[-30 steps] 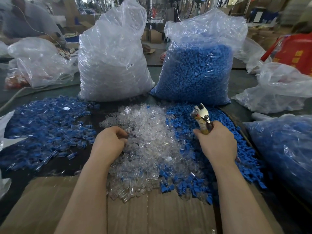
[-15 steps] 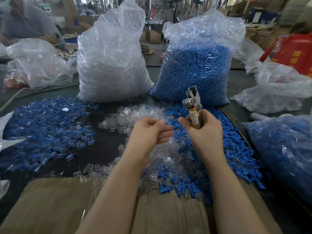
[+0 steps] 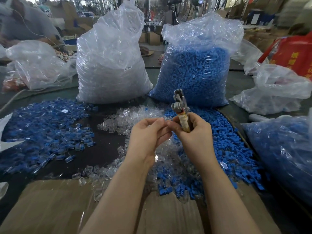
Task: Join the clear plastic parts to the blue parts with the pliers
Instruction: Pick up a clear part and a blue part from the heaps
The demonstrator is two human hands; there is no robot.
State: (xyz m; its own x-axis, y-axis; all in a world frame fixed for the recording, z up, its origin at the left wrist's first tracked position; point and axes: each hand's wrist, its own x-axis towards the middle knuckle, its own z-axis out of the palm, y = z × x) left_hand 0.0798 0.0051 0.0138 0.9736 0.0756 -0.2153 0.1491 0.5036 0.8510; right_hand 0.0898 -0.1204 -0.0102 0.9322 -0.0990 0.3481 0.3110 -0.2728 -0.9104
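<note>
My right hand grips the pliers by their tape-wrapped handle, metal jaws pointing up. My left hand is raised beside it, fingers curled, its fingertips meeting the right hand's fingertips; a small clear plastic part seems pinched there, mostly hidden. Below both hands lies a heap of loose clear plastic parts and, to its right, a heap of loose blue parts. A wide spread of joined blue-and-clear pieces covers the table at the left.
Two tall plastic bags stand behind the heaps: one of clear parts, one of blue parts. Another bag of blue parts sits at the right. Flat cardboard lies along the near edge. A person sits at far left.
My left hand rose from the clear heap and came up to the right hand. The right hand lifted the pliers upright and moved them left, toward the centre.
</note>
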